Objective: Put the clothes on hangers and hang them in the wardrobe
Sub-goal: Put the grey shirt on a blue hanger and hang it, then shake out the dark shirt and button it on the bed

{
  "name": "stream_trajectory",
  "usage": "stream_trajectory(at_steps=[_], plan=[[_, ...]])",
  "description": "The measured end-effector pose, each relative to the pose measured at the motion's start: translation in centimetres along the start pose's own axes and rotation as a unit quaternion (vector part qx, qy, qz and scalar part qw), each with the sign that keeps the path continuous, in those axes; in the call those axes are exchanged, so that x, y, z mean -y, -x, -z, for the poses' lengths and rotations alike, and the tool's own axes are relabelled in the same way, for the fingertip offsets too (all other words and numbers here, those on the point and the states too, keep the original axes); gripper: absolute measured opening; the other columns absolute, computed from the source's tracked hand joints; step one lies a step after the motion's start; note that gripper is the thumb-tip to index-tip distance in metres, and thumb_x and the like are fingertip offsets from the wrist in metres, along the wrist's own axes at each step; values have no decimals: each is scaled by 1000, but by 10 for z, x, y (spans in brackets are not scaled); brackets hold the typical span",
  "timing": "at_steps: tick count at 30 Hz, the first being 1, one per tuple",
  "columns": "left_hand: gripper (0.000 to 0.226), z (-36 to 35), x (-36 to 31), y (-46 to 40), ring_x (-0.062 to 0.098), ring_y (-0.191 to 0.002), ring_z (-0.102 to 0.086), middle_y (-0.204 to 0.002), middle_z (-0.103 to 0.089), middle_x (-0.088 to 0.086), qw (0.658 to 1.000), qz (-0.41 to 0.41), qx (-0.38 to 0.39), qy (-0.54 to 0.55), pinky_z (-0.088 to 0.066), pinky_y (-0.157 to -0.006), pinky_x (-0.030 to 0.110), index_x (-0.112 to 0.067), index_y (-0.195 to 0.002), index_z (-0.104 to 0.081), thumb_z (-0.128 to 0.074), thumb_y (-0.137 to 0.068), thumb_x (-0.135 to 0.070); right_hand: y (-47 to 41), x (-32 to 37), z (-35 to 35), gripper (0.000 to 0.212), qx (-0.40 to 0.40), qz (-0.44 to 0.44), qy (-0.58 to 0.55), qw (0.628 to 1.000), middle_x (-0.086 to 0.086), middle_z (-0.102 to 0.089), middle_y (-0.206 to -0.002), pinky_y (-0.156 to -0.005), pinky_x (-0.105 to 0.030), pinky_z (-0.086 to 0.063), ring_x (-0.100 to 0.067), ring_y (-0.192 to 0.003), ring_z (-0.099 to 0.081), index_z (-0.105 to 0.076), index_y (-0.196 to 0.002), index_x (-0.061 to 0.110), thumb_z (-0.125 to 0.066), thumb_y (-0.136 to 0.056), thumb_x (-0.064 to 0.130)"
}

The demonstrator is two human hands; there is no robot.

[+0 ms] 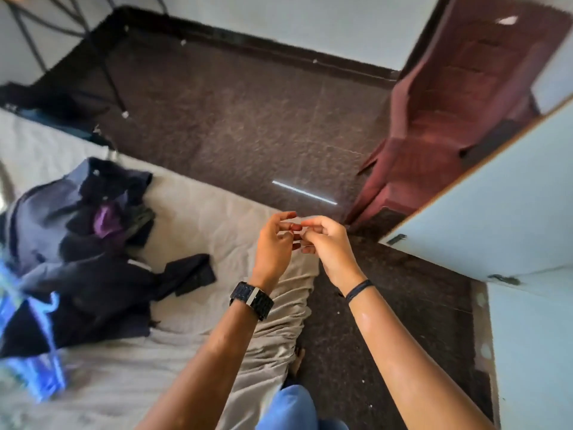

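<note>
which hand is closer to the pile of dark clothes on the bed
Left. The left hand is raised over the bed's edge, on the side of the clothes pile; the right hand meets it from the wardrobe side, farther off.

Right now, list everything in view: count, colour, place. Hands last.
clothes pile: one heap, dark navy and purple, on the bed's left
hangers: count unclear, blue, at the left edge by the pile
bed: one, beige sheet, lower left
chair: one, maroon plastic, upper right
wardrobe door: one, pale, open at right
floor: dark brown
left hand: watch at wrist, fingers curled, meets the right
right hand: dark wristband, fingers curled
</note>
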State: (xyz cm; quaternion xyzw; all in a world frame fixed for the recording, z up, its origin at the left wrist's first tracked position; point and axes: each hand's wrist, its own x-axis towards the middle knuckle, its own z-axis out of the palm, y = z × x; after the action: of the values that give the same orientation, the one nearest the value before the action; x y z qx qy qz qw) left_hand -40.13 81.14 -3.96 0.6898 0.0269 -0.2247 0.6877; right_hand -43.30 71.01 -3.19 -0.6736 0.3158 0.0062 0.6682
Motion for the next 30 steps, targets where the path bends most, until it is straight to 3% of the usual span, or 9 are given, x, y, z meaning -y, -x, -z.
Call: stream_trajectory(at_steps=[3, 7, 11, 16, 18, 20, 23, 26, 30], plan=[[39, 42, 24, -13, 17, -79, -64, -93, -62, 8, 996, 34, -77, 33, -57, -71, 29, -7, -119, -54, -34, -92, 13, -22, -17, -47, 18, 62, -26, 47, 997, -7, -65, -83, -55, -19, -52, -11, -67, -62, -61, -96, 6, -49, -91, -6], [42, 99, 60, -32, 22, -83, -65, -96, -63, 11, 984, 75, -156, 31, -57, -75, 37, -8, -118, -56, -34, -89, 13, -51, -43, -114, 17, 138, -53, 100, 984, -6, -66, -81, -55, -21, -51, -14, -67, -63, -62, -89, 12, -54, -90, -3], [40, 166, 91, -52, 20, -82, -65, -96, -65, 6, 963, 72, -259, -20, -53, -60, 29, -11, -116, -58, -37, -88, 9, -77, -67, -191, 16, 228, -88, 132, 960, -4, -63, -76, -55, -23, -50, -14, -63, -60, -61, -89, 10, -53, -90, -3], [40, 255, 128, -69, 21, -95, -61, -104, -63, 5, 918, 79, -385, -50, -52, -87, 37, -17, -113, -59, -39, -86, 6, -99, -96, -287, 20, 318, -78, 195, 924, -2, -59, -77, -52, -21, -50, -12, -60, -56, -60, -86, 14, -53, -89, -4], [40, 288, 141, -72, 22, -103, -59, -110, -61, 7, 895, 82, -434, -61, -48, -94, 35, -14, -116, -59, -42, -86, 5, -103, -105, -322, 17, 353, -62, 229, 905, -1, -60, -79, -54, -21, -51, -11, -63, -57, -60, -89, 14, -53, -90, -2], [41, 319, 150, -75, 22, -109, -54, -119, -52, 11, 867, 82, -487, -74, -41, -97, 27, -10, -122, -55, -44, -86, 5, -107, -114, -357, 16, 388, -39, 260, 884, -1, -59, -79, -54, -21, -51, -10, -64, -57, -60, -90, 13, -53, -90, -1], [53, 355, 154, -82, 28, -115, -44, -131, -33, 14, 811, 75, -577, -70, -33, -108, 35, -10, -135, -42, -51, -84, 2, -110, -122, -405, 18, 417, 16, 275, 866, -2, -56, -81, -51, -23, -49, -11, -66, -55, -60, -93, 15, -55, -87, -1], [62, 387, 160, -89, 31, -124, -30, -139, -23, 14, 765, 115, -629, -75, -27, -108, 37, -16, -141, -36, -60, -85, -8, -110, -124, -453, 38, 414, 131, 323, 841, -3, -53, -105, -78, -39, -57, -18, -93, -59, -60, -117, 21, -61, -83, 5], [31, 408, 176, -90, 30, -117, -47, -125, -46, 12, 797, 95, -586, -108, -35, -102, 34, -7, -118, -60, -61, -88, -12, -103, -120, -492, 69, 448, 175, 368, 796, -7, -41, -128, -95, -48, -49, -24, -121, -47, -30, -144, 36, -65, -86, 24]])
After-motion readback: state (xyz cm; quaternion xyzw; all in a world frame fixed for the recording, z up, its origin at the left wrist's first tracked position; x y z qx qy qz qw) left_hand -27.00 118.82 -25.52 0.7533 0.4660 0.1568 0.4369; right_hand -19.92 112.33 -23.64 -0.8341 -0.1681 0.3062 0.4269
